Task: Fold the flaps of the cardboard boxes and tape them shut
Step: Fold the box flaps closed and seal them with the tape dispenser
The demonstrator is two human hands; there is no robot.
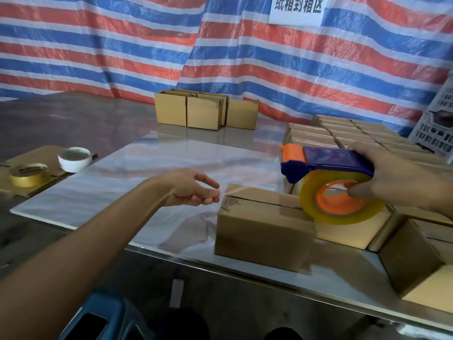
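A small cardboard box [262, 229] lies near the table's front edge with its top flaps folded down and a seam along the middle. My right hand [392, 177] grips a blue and orange tape dispenser [328, 168] with a clear tape roll [340, 200], held just above the box's right end. A thin strip of clear tape runs from the dispenser toward the box's left end. My left hand [193, 187] hovers by that left end, fingers loosely extended, holding nothing I can make out.
Folded boxes [203, 111] stand at the back by a striped tarp. Rows of flat boxes [355, 133] fill the right side, with more boxes [416, 263] at front right. A yellow tape roll [28, 175] and a white roll [74, 159] lie at left. A blue stool [103, 317] stands below.
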